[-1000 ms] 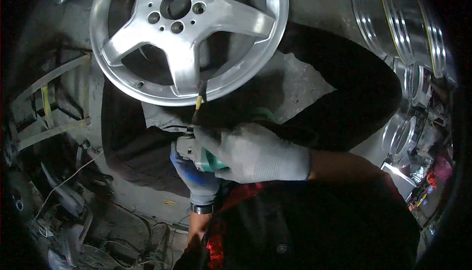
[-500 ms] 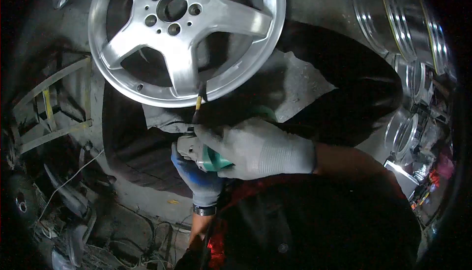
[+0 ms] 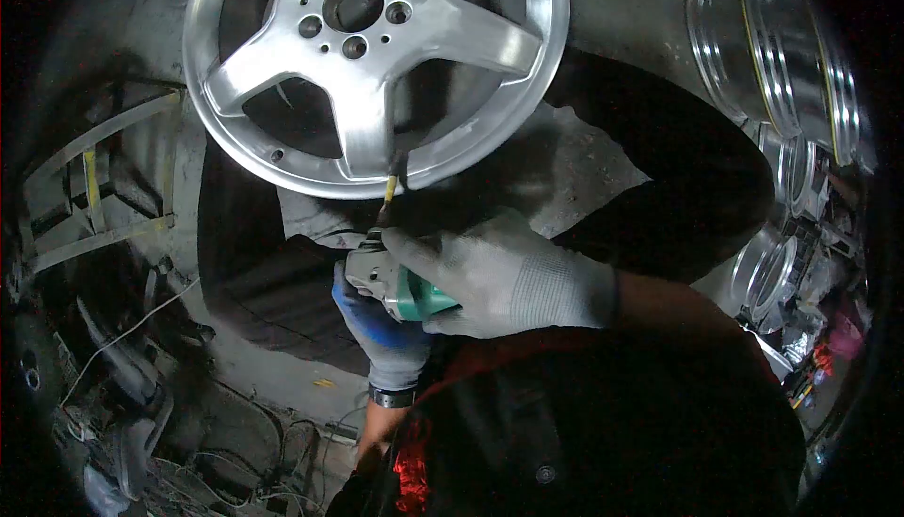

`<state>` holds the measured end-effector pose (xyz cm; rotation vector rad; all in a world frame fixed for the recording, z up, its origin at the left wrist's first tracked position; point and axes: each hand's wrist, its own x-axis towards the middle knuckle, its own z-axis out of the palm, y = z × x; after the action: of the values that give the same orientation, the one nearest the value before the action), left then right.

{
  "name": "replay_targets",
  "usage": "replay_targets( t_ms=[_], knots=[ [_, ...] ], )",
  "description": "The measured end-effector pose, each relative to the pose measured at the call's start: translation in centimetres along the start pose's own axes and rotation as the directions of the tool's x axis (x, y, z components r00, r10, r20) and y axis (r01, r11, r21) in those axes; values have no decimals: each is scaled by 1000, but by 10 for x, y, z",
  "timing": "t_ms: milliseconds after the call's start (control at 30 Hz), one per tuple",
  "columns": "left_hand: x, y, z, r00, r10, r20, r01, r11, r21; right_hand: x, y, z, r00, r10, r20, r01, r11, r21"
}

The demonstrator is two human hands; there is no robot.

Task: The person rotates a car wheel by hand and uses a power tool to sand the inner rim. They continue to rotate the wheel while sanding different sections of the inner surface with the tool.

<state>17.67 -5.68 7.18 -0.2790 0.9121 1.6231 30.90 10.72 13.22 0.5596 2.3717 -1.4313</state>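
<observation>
A silver five-spoke alloy wheel (image 3: 363, 121) lies face up at the top of the view, in front of my crossed legs. My right hand (image 3: 499, 277), in a pale knitted glove, is wrapped over a green and grey power grinder (image 3: 419, 297). Under the tool's metal head, my left hand (image 3: 381, 333) grips from below; its glove is pale with blue, and some fingers are hidden. From the head a thin shaft with a yellow band (image 3: 390, 189) points at the wheel. Its dark tip is at the rim beside the end of the lower spoke.
Several shiny wheel rims (image 3: 767, 56) stand along the right side, with loose clutter (image 3: 829, 329) below them. To the left is a frame-like metal part (image 3: 104, 183). A thin cord (image 3: 132, 333) and dark parts lie at the lower left on the grey floor (image 3: 315, 380).
The wheel sits slightly further right in the view, and the hands with the grinder have shifted slightly right too. Both hands keep their hold, and the tip stays near the same spoke end.
</observation>
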Motion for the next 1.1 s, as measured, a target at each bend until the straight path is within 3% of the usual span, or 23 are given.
replay_targets(
  t_ms=[167, 233, 267, 333, 400, 567, 667, 700, 767, 833, 867, 900, 967, 1100],
  knots=[
    [4, 2, 4, 998, -51, -36, 50, 998, -48, 1, 1, -1, 1000, 9, 3, -9, 1000, -26],
    [10, -5, -2, 997, 63, 33, -65, 996, 65, -2, 8, 1, 1000, -9, -28, 9, 1000, -11],
    [10, -8, -2, 998, 60, 33, -62, 996, 62, -4, 11, 1, 998, -27, -57, 27, 1000, 1],
    [10, -11, 8, 997, 72, -41, -59, 967, 249, -9, 13, 0, 999, -7, -48, 7, 1000, -17],
    [10, -14, 15, 996, 74, -50, -61, 973, 222, -10, 15, -1, 999, 11, -38, -13, 999, -37],
    [7, -2, 22, 997, 75, -35, -69, 988, 136, -4, 17, 2, 987, -104, -126, 110, 993, 43],
    [6, 3, 34, 991, 10, -136, -6, 1000, 27, -3, 19, 8, 969, -133, -210, 150, 986, 67],
    [8, 2, 29, 986, -6, -166, 8, 1000, 8, -4, 19, 3, 969, -129, -209, 146, 987, 67],
    [13, -4, 17, 980, -22, -196, 19, 1000, -14, -6, 17, -11, 997, -36, -62, 42, 994, 98],
    [18, -8, 12, 998, 52, -40, -42, 977, 210, -7, 24, -8, 992, -63, -108, 72, 994, 81],
    [17, -10, 13, 994, -10, -113, 15, 999, 44, -9, 28, -6, 984, -90, -155, 101, 993, 63],
    [16, -16, 16, 993, -9, -114, 14, 999, 41, -11, 30, -5, 984, -91, -151, 101, 993, 62],
    [15, -24, 20, 976, 147, -160, -93, 948, 304, -16, 33, -5, 963, -157, -221, 164, 986, 17],
    [18, -22, -6, 942, 189, -279, -84, 934, 348, -15, 21, -14, 966, -141, -218, 137, 990, -37]
  ],
)
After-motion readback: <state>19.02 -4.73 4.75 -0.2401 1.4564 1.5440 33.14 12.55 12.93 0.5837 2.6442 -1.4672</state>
